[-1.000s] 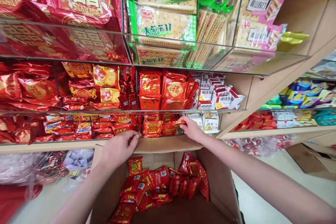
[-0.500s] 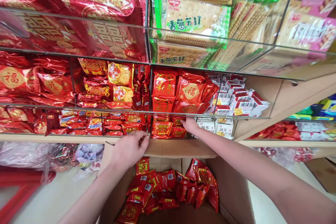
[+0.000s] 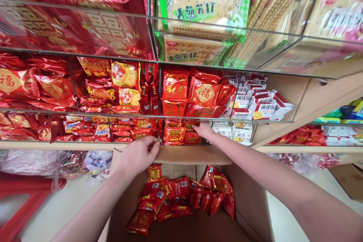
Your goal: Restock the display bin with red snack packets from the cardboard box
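Note:
My left hand [image 3: 141,152] is at the shelf's front edge, over the flap of a cardboard box [image 3: 187,155]; its fingers are curled together, and whatever they may hold is hidden. My right hand [image 3: 202,130] reaches into the lowest row of compartments, its fingertips touching small red packets [image 3: 192,137]; its grip is partly hidden. Beside them stand red-and-gold packets [image 3: 173,135] on the left and white cracker packs [image 3: 222,130] on the right. Below, loose red packets [image 3: 176,193] lie in the box.
Clear dividers front the shelf compartments. Green cracker packs [image 3: 204,7] fill the upper middle, and white-and-red packets [image 3: 262,104] stand right of centre. A red frame [image 3: 25,204] is at lower left. Another cardboard box [image 3: 347,179] sits on the floor at right.
The view has shifted slightly, so the shelf and box appear a little higher. Both hands stay in nearly the same places, with my left hand slightly further left.

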Demonstrator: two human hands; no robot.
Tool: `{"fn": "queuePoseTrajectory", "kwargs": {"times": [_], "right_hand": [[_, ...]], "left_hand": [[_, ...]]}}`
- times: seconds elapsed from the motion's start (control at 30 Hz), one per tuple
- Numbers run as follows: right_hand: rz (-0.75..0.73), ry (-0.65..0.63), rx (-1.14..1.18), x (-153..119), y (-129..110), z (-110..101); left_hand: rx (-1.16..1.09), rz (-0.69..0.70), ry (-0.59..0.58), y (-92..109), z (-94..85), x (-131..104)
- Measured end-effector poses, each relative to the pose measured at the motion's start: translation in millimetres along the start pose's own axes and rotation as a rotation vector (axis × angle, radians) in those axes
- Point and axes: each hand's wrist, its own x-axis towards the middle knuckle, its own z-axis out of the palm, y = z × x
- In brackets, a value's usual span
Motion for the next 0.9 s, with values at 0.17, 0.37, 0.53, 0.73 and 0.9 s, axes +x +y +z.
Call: {"fn": "queuePoseTrajectory", "kwargs": {"times": [0.17,0.37,0.53,0.73,0.9], "right_hand": [[-0.097,-0.047,0.095,-52,8,-32],[-0.558,0.145,0.149,-182,29,-31],[-0.48,-0.185,0.172,-240,49,32],[-0.26,-0.285,0.278,-247,65,80],[-0.168,-0.362,0.278,-248,68,85]], "left_hand": [[-0.009,0.039,-0.005,1,2.0,-1],[-0.01,0.05,0.01,0,3.1,4],[-0.141,0.307,0.251,-11,21.9,-27],[-0.025,0.643,-0.236,-2,95.9,-61],[0.156,-0.033,-0.271,-2,138.7,-28]]}}
